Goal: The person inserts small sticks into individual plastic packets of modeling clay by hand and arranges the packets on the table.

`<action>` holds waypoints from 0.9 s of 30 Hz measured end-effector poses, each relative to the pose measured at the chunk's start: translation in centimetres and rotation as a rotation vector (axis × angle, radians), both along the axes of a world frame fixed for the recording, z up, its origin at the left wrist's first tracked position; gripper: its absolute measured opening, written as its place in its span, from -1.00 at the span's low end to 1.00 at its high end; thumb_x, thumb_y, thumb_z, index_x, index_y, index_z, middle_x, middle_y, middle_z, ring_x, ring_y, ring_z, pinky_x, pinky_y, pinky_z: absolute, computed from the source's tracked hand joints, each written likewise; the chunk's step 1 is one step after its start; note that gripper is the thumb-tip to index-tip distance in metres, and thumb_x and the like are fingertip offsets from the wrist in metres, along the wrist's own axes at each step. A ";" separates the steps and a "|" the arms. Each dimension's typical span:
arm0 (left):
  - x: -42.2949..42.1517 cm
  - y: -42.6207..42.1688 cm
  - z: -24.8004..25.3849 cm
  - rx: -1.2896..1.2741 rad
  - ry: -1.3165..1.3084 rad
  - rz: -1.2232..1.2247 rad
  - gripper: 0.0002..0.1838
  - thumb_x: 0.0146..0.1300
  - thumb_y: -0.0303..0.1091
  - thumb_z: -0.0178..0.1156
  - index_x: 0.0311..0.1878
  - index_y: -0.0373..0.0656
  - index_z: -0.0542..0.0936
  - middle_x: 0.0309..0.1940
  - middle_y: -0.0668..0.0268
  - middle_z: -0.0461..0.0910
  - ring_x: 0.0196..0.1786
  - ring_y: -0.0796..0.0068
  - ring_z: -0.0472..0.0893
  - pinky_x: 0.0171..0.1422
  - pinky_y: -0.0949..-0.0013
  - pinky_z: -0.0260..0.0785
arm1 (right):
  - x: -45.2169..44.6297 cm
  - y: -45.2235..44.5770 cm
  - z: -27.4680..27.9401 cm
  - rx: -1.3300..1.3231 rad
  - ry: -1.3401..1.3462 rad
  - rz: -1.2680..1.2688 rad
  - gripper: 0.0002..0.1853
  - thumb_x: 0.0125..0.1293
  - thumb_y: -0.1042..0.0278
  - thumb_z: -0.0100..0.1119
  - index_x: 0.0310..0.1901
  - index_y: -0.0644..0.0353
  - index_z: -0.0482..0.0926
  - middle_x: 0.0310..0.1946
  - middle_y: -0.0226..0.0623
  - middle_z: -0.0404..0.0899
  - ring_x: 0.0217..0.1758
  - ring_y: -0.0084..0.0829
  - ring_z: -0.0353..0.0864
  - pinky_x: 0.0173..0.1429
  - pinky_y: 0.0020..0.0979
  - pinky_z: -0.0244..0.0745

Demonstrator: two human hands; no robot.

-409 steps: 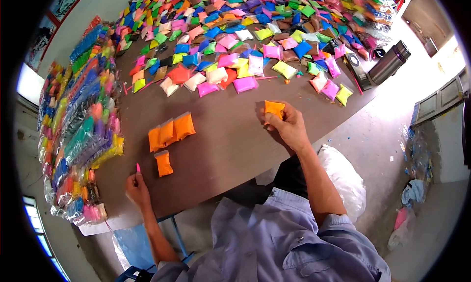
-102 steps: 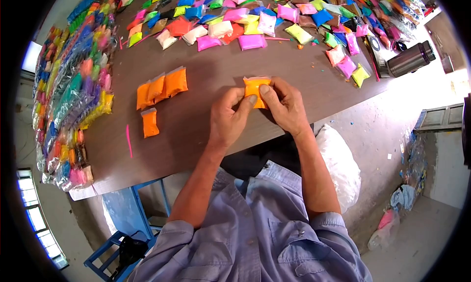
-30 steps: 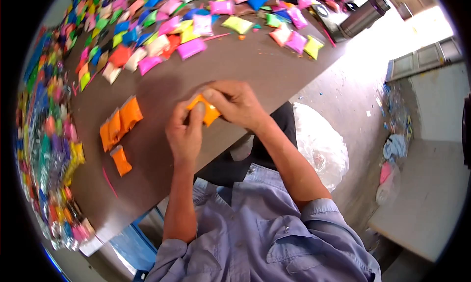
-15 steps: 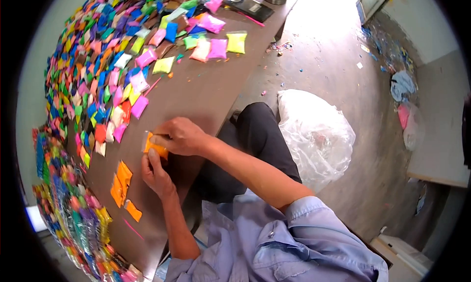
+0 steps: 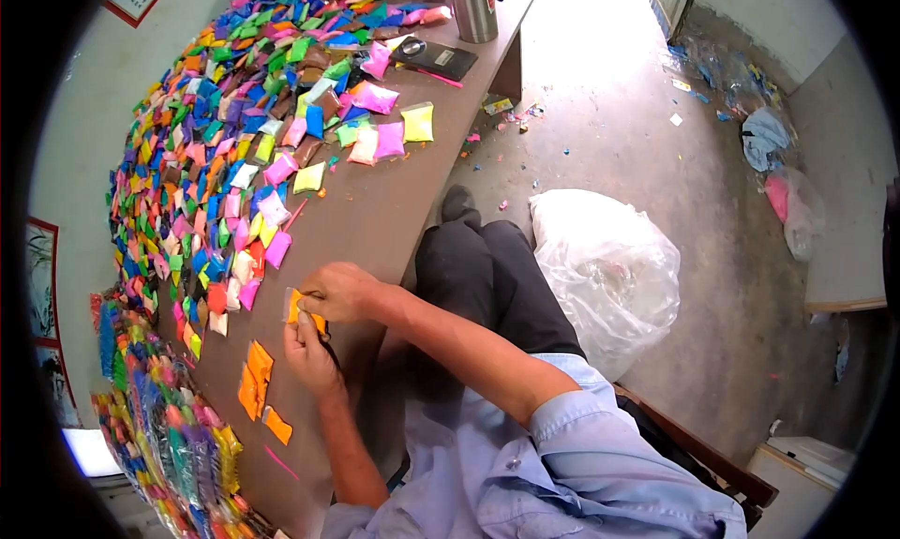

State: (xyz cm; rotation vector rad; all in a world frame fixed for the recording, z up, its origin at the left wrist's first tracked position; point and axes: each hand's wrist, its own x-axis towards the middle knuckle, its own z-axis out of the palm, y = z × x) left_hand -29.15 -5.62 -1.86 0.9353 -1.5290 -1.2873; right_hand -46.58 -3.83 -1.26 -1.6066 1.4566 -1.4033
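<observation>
Packet (image 5: pixel 293 304) of orange is sitting in two hands over the table (image 5: pixel 361 220), near its edge. Fingers of the right hand (image 5: pixel 341 291) are pinching it, nearly together; those of the left hand (image 5: pixel 310 353) are gripping its near side. Nearby, orange packets (image 5: pixel 255 381) are lying overlapped, with a pink stick (image 5: pixel 280 462) beyond. Farther out, colourful packets (image 5: pixel 211 178) are covering the table, a flask (image 5: pixel 476 12) is standing, and a white bag (image 5: pixel 605 272) is resting on the floor (image 5: pixel 609 117).
</observation>
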 end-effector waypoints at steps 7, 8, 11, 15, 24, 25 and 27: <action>0.0 -0.3 -0.7 -0.021 0.003 0.061 -0.79 0.71 -0.25 0.17 -0.09 -0.16 0.53 -0.37 0.53 0.52 -0.37 0.78 0.39 -0.30 0.55 0.21 | 1.5 0.4 0.3 -0.061 0.080 -0.123 -0.70 0.42 0.16 0.21 -0.27 0.26 0.68 -0.31 0.09 0.71 -0.14 0.21 0.70 -0.04 0.13 0.58; -0.1 -0.5 -0.8 -0.016 0.015 0.053 -0.78 0.70 -0.23 0.20 -0.10 -0.14 0.53 -0.38 0.53 0.52 -0.37 0.77 0.40 -0.30 0.55 0.21 | 1.5 0.6 0.5 -0.028 0.076 -0.127 -0.70 0.42 0.16 0.21 -0.25 0.26 0.70 -0.28 0.10 0.72 -0.12 0.21 0.71 -0.02 0.12 0.60; -0.5 -0.2 -0.1 -0.005 0.066 -0.005 -0.79 0.66 -0.23 0.23 -0.13 -0.11 0.52 -0.39 0.53 0.51 -0.38 0.77 0.41 -0.30 0.55 0.23 | 2.1 0.7 1.4 0.090 0.058 -0.190 -0.70 0.41 0.15 0.22 -0.21 0.25 0.75 -0.23 0.11 0.75 -0.07 0.19 0.74 0.05 0.09 0.63; 0.0 -0.2 -0.1 0.042 0.140 -0.124 -0.87 0.58 -0.34 0.22 -0.15 -0.09 0.51 -0.41 0.53 0.50 -0.39 0.75 0.41 -0.30 0.56 0.23 | 3.3 0.3 1.9 0.251 0.042 -0.314 -0.70 0.37 0.15 0.26 -0.16 0.22 0.80 -0.16 0.10 0.78 -0.03 0.16 0.78 0.12 0.04 0.67; 1.3 -0.1 -0.6 -0.011 -0.073 -0.096 -0.79 0.56 -0.28 0.31 -0.05 -0.21 0.54 -0.41 0.53 0.51 -0.38 0.77 0.44 -0.30 0.54 0.28 | 2.2 2.5 0.1 0.189 -0.024 -0.201 -0.65 0.37 0.12 0.26 -0.10 0.27 0.78 -0.26 0.07 0.76 -0.22 -0.02 0.79 -0.01 -0.09 0.68; 1.4 -0.1 -0.6 -0.010 -0.053 -0.119 -0.77 0.56 -0.28 0.34 0.00 -0.24 0.57 -0.40 0.52 0.53 -0.38 0.78 0.44 -0.30 0.54 0.29 | 2.2 2.6 -0.4 0.135 -0.096 -0.160 -0.67 0.44 0.15 0.26 -0.09 0.29 0.76 -0.32 -0.01 0.73 -0.30 -0.19 0.75 -0.10 -0.18 0.66; 1.3 -0.3 -0.2 0.003 -0.091 -0.098 -0.73 0.57 -0.33 0.33 0.14 -0.32 0.61 -0.31 0.44 0.64 -0.31 0.75 0.53 -0.21 0.53 0.40 | 1.5 2.6 -0.5 0.086 -0.164 -0.103 -0.69 0.50 0.18 0.26 -0.08 0.31 0.75 -0.39 -0.09 0.71 -0.38 -0.36 0.71 -0.19 -0.26 0.64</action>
